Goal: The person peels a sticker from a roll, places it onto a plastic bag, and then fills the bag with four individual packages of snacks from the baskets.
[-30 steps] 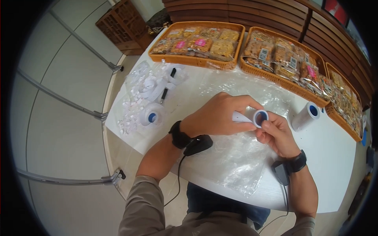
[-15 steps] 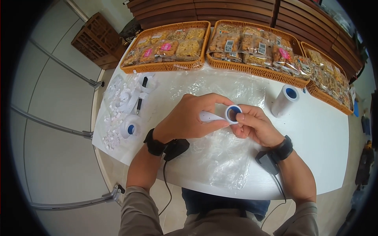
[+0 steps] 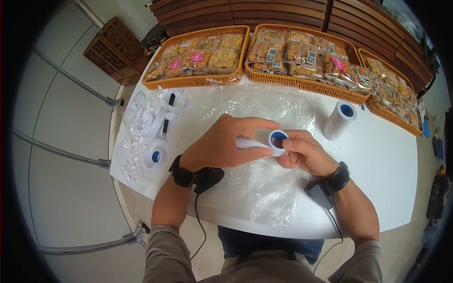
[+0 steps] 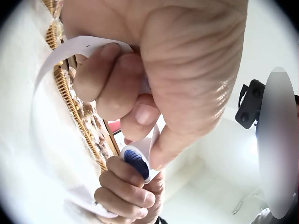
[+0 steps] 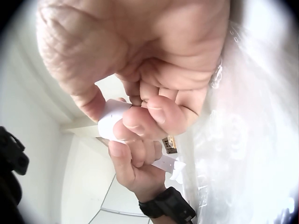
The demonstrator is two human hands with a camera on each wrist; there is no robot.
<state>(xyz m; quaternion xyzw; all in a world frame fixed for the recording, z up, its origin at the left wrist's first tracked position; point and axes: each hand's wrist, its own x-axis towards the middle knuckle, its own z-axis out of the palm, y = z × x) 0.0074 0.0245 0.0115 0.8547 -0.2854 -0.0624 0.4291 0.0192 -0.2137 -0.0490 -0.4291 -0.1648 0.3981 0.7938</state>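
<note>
A small white roll with a blue core (image 3: pixel 277 139) is held above the plastic sheet (image 3: pixel 264 188). The right hand (image 3: pixel 306 152) pinches it, thumb at the core opening and fingers curled beneath. From the roll a white strip (image 3: pixel 250 143) runs into the left hand (image 3: pixel 226 141), whose curled fingers grip it; its thumb lies against the roll's near side. The left wrist view shows the strip (image 4: pixel 70 49) looping out behind the left fingers, with the blue core (image 4: pixel 135 163) facing the camera. In the right wrist view, the roll (image 5: pixel 112 119) sits between right thumb and fingers.
Wicker baskets (image 3: pixel 306 84) of packaged snacks line the table's back. A larger white roll (image 3: pixel 337 123) stands at the right. Paper scraps (image 3: pixel 134 158), black-capped pens (image 3: pixel 165 127) and another blue-cored roll (image 3: pixel 155 153) lie at the left. Wrist-camera cables hang near the table's front edge.
The head view has shifted, so the table things sit further left in it. The left index finger has straightened slightly away from the roll's top, and the roll has tilted a little.
</note>
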